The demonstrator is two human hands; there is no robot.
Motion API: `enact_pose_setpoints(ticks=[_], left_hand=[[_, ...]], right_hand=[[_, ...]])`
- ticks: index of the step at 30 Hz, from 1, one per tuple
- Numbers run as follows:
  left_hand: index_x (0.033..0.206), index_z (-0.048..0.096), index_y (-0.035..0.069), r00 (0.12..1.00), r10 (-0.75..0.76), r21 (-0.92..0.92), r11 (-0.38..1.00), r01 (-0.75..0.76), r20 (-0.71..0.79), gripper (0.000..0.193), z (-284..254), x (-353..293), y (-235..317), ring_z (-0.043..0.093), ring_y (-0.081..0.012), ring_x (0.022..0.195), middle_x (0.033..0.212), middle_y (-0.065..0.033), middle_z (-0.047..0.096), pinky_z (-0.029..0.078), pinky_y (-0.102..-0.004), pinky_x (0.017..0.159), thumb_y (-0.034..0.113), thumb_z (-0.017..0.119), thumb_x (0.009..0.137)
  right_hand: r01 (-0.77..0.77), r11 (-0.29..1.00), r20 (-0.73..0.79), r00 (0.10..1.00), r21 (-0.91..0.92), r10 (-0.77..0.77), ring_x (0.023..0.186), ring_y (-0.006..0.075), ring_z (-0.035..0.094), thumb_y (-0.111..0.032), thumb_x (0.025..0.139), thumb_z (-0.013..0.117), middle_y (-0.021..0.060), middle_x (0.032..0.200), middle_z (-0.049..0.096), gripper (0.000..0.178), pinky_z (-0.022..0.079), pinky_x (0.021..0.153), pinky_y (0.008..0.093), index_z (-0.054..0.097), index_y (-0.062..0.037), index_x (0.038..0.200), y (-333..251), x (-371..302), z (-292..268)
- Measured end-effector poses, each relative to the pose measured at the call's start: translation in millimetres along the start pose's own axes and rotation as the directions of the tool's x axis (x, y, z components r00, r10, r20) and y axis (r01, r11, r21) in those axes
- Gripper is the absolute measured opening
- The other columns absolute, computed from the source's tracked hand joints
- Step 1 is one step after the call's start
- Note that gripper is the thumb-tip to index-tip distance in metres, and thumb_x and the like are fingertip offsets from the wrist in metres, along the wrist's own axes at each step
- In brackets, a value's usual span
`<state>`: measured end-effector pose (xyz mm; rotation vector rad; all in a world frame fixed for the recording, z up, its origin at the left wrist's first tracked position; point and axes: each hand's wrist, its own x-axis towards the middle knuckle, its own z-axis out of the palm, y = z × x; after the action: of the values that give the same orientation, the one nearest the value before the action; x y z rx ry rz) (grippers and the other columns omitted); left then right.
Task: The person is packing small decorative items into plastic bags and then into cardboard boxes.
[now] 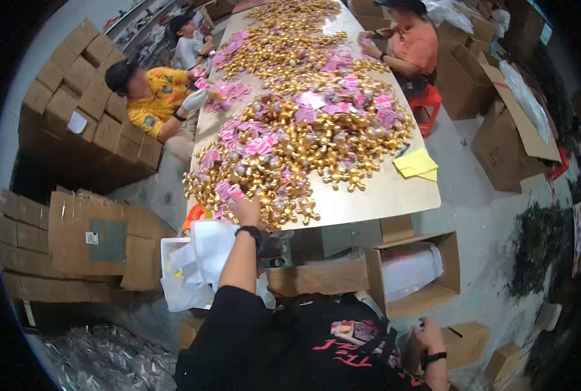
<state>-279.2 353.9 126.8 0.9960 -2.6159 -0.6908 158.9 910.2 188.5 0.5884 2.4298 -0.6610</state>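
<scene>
1. Left of centre, the left hand [245,211] meets pink packets [227,190] at the heap's lower-left; pinching, can't tell! A sweep could spill gold pieces [316,140] crowding the table's [375,205] near edge.
2. Lower right, the right hand [430,335] hangs curled, contents unclear.
3. Around: cartons [62,107] upper left; white sheet [212,251] crowding the left forearm; open carton [374,280] lower right.

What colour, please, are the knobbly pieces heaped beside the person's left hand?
The knobbly pieces are shiny gold, seen best in the head view.
</scene>
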Motion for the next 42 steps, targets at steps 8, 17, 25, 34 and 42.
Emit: enact_pose_setpoints(ticks=[8, 17, 25, 34, 42], left_hand=[[0.115, 0.060, 0.005, 0.899, 0.280, 0.308, 0.869, -0.386, 0.338, 0.052, -25, 104, 1, 0.056, -0.0392, 0.113, 0.122, -0.0217, 0.058, 0.051, -0.0489, 0.089, 0.019, 0.081, 0.069], [0.095, 0.071, 0.006, 0.824, 0.393, 0.102, 0.878, -0.469, 0.409, 0.024, -82, 155, 9, 0.067, -0.0367, 0.086, 0.091, -0.0213, 0.069, 0.052, -0.0459, 0.077, 0.017, 0.074, 0.074], [0.095, 0.070, 0.002, 0.806, 0.562, -0.038, 0.824, -0.566, 0.185, 0.025, -198, 161, 62, 0.067, -0.0384, 0.083, 0.088, -0.0225, 0.069, 0.051, -0.0446, 0.074, 0.021, 0.073, 0.078], [0.098, 0.064, 0.000, 0.374, 0.927, -0.072, 0.371, -0.926, -0.040, 0.018, -330, 20, 211, 0.062, -0.0361, 0.084, 0.090, -0.0175, 0.064, 0.048, -0.0395, 0.072, 0.009, 0.069, 0.083], [0.096, 0.066, -0.001, 0.241, 0.951, -0.620, 0.309, -0.721, 0.194, 0.019, -249, -153, 280, 0.063, -0.0186, 0.072, 0.081, -0.0115, 0.066, 0.050, -0.0304, 0.067, 0.006, 0.074, 0.081]], right_hand=[[-0.205, 0.965, 0.091, 0.977, 0.165, 0.192, 0.092, 0.0411, 0.065, -0.038, 0.082, 0.070, 0.0261, 0.096, 0.068, 0.053, 0.052, 0.079, 0.0449, 0.062, -0.0007, 0.119, -10, -54, 27], [-0.210, 0.958, -0.078, 0.970, 0.197, 0.229, 0.083, 0.0303, 0.069, -0.030, 0.083, 0.071, 0.0201, 0.088, 0.070, 0.043, 0.054, 0.076, 0.0374, 0.065, 0.0027, 0.109, -32, -29, 15], [-0.106, 0.984, 0.022, 0.994, 0.145, 0.104, 0.092, 0.0336, 0.067, -0.037, 0.083, 0.070, 0.0225, 0.098, 0.069, 0.051, 0.053, 0.080, 0.0404, 0.063, 0.0010, 0.117, -31, 21, 23], [0.155, 0.964, -0.220, 0.970, 0.216, -0.107, 0.079, 0.0337, 0.069, -0.031, 0.084, 0.066, 0.0215, 0.083, 0.069, 0.039, 0.053, 0.075, 0.0409, 0.067, 0.0018, 0.104, 8, 70, 44], [-0.005, 0.990, -0.238, 0.971, 0.142, 0.039, 0.086, 0.0413, 0.065, -0.035, 0.081, 0.067, 0.0238, 0.088, 0.068, 0.037, 0.052, 0.078, 0.0473, 0.068, 0.0011, 0.091, -29, 57, 51]])
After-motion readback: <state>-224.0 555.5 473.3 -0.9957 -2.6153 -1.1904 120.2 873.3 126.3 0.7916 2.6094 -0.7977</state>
